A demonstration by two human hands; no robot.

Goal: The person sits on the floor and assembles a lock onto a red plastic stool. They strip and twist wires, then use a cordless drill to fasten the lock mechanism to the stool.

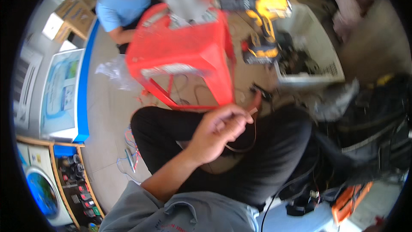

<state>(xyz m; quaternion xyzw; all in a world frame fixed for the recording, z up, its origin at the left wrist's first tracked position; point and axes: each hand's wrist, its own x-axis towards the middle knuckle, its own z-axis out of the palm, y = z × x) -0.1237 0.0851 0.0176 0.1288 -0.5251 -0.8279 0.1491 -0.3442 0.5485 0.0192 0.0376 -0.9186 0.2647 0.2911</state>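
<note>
My left hand point(221, 131) reaches up from the lower left over my lap. Its fingers are pinched together around a thin, pale brownish wire point(255, 133), which hangs down in a loop beside my thigh. The hand is somewhat blurred, so the wire's ends are hard to make out. Just beyond the fingertips is a reddish-brown shape that looks like part of a foot, near a dark strap. A red plastic stool point(171, 49) stands in front of my knees, with a blurred grey metal object on top. My right hand does not show.
A yellow and black cordless drill point(264, 25) is upright right of the stool, beside a white bin point(330, 71) of dark parts. Another person in blue point(124, 4) sits at the far left. A black bag point(369, 137) lies right; clear plastic point(115, 73) lies left.
</note>
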